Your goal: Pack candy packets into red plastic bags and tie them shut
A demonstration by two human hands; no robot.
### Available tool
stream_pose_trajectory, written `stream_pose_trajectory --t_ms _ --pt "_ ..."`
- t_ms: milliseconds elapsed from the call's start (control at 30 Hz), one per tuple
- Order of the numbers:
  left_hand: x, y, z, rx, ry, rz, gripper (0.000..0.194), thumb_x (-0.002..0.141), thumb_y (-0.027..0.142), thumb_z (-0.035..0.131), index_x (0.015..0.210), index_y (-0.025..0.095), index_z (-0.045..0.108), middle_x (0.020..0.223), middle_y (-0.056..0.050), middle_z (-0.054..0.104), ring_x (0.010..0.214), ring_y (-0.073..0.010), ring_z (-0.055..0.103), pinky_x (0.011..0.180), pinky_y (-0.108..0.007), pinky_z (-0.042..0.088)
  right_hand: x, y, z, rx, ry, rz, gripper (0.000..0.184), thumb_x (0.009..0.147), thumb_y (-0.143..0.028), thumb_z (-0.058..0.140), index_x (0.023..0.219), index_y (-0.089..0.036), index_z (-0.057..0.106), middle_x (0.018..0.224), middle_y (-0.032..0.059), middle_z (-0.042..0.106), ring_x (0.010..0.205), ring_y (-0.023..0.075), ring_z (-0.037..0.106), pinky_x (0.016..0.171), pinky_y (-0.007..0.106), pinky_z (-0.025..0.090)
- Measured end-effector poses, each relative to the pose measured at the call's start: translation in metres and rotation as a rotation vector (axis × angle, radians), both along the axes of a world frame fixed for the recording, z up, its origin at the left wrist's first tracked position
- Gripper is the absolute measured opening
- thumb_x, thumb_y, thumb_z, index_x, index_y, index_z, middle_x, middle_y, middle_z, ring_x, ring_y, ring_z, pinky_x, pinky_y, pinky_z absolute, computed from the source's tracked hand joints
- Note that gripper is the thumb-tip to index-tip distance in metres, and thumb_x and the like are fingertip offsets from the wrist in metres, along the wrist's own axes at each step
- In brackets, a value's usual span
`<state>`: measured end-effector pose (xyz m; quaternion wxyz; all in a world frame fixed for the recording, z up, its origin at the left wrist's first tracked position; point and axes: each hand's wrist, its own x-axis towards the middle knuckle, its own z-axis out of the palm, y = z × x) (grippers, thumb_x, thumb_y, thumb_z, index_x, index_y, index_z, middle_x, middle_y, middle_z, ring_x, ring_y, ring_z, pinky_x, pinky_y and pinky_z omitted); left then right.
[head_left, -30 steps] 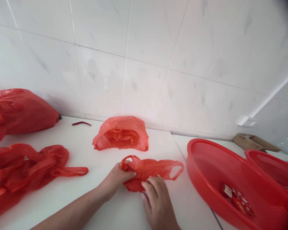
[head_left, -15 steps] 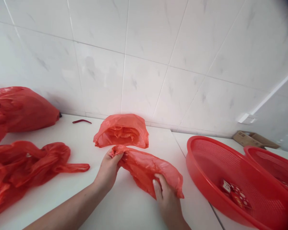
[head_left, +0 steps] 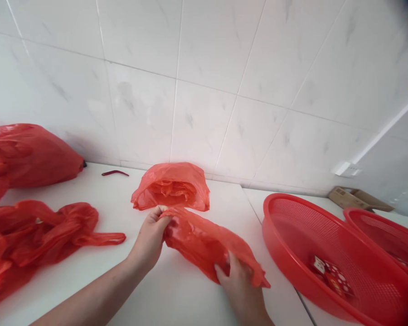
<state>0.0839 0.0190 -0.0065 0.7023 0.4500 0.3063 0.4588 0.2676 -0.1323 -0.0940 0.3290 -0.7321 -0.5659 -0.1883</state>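
Observation:
A thin red plastic bag (head_left: 199, 242) stretches between my two hands over the white table. At its upper left end, my left hand (head_left: 151, 228) pinches the plastic between thumb and fingers. My right hand (head_left: 240, 276) grips the lower right part, its thumb on the near side and its other fingers partly hidden by the film. Just behind stands another red plastic bag (head_left: 173, 174) with crumpled red plastic inside its mouth, near the wall. Crumpled red bags (head_left: 47, 231) lie to the left of my left forearm, one handle loop sticking out.
A large red perforated basket (head_left: 275, 235) on the right holds a small patterned packet (head_left: 333, 276). Beyond it are a second red basket (head_left: 357, 217) and a cardboard box (head_left: 357, 199). A full red bag (head_left: 41, 156) and a thin dark red strip (head_left: 114, 172) lie by the tiled wall (head_left: 207, 122).
The held bag has gone from a short bunched shape with handle loops showing to a longer, spread one. My left hand moved up and left, my right hand right and slightly down.

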Motion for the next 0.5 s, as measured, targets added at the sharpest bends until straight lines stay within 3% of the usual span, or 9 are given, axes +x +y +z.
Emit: stream_pose_trajectory --t_ms 100,233,367,433,500 --pt "0.004 -0.011 -0.003 0.013 0.060 -0.089 0.019 0.076 0.026 0.059 0.071 0.023 0.041 0.052 0.007 0.049 0.038 -0.0093 0.040 0.034 -0.019 0.033 -0.012 -0.002 0.014 -0.031 -0.080 0.019 0.031 0.087 -0.030 0.050 0.117 -0.028 0.060 0.103 0.0082 0.068 0.091 0.0275 0.065 0.079 0.041 0.052" --pt "0.004 -0.026 -0.002 -0.005 0.116 -0.333 0.028 0.081 0.035 0.059 0.068 0.021 0.039 0.055 0.006 0.044 0.042 -0.0066 0.036 0.038 -0.017 0.026 -0.014 0.012 0.023 -0.069 -0.067 0.055 0.030 0.086 -0.025 0.048 0.113 -0.026 0.062 0.101 0.0091 0.069 0.090 0.0267 0.066 0.081 0.041 0.051" --pt "0.000 -0.025 -0.001 0.002 0.062 -0.590 0.035 0.080 0.040 0.063 0.066 0.018 0.040 0.057 0.006 0.039 0.046 -0.0046 0.033 0.044 -0.016 0.026 0.000 0.026 0.038 -0.260 0.240 0.065 0.039 0.080 -0.036 0.057 0.116 -0.022 0.059 0.111 0.0106 0.064 0.104 0.0314 0.060 0.088 0.046 0.047" --pt "-0.001 -0.016 0.000 0.011 0.044 -0.551 0.036 0.079 0.041 0.064 0.065 0.019 0.039 0.056 0.007 0.038 0.045 -0.0048 0.032 0.043 -0.017 0.026 0.007 0.025 0.046 -0.357 0.458 0.083 0.048 0.079 -0.044 0.057 0.121 -0.021 0.055 0.114 0.0086 0.062 0.105 0.0281 0.059 0.085 0.040 0.049" --pt "-0.002 -0.006 0.005 0.041 0.101 -0.416 0.033 0.080 0.044 0.061 0.069 0.020 0.041 0.057 0.007 0.040 0.044 -0.0065 0.035 0.041 -0.017 0.028 0.011 0.021 0.050 -0.452 0.628 0.032 0.060 0.078 -0.050 0.057 0.130 -0.021 0.048 0.121 0.0087 0.059 0.108 0.0260 0.058 0.083 0.036 0.049"
